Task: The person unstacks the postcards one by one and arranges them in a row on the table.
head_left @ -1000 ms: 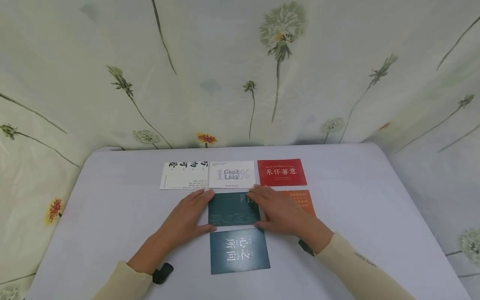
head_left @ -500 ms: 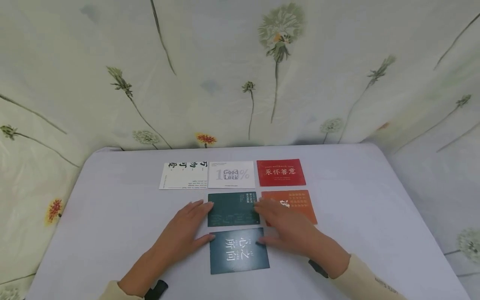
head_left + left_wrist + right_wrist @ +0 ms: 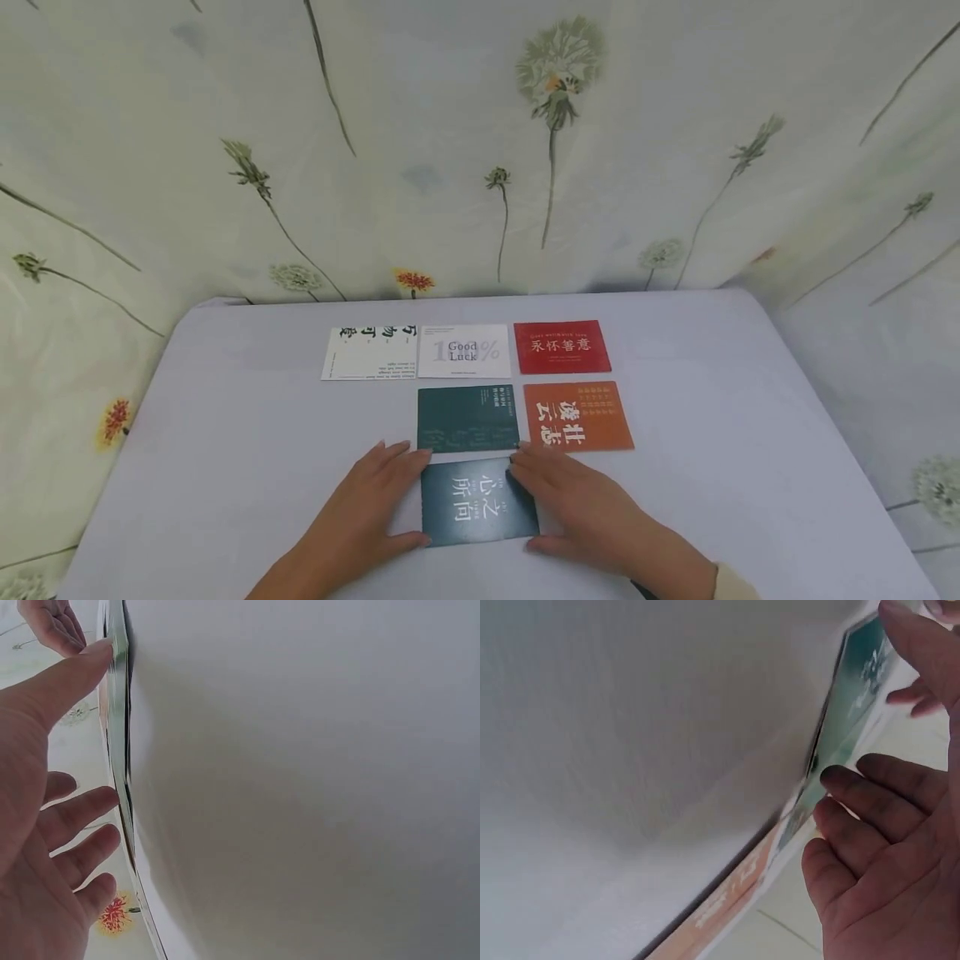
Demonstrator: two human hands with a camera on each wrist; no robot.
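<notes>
A dark blue card point(image 3: 476, 500) with white characters lies flat at the front of the table, a hand at either side. Thumb and fingers spread, my left hand point(image 3: 371, 508) has its fingertips right at the card's left corners. My right hand point(image 3: 577, 508) mirrors it on the right, fingertips overlapping the card's upper right corner and thumb by the lower one. In the left wrist view the left fingers point(image 3: 79, 817) reach out loosely; the right fingers point(image 3: 855, 810) look much the same in the right wrist view. Just beyond lies a dark green card point(image 3: 465, 417).
An orange card point(image 3: 600, 417) lies right of the green one. The back row holds a white card with green characters point(image 3: 367, 354), a white "Good Luck" card point(image 3: 442, 362) and a red card point(image 3: 562, 358). A flowered cloth point(image 3: 420, 225) hangs behind the white-covered table point(image 3: 247, 433).
Both hands have moved toward the front, from the sides of the green card to those of the blue card. The orange card now shows fully; the cards have hardly shifted.
</notes>
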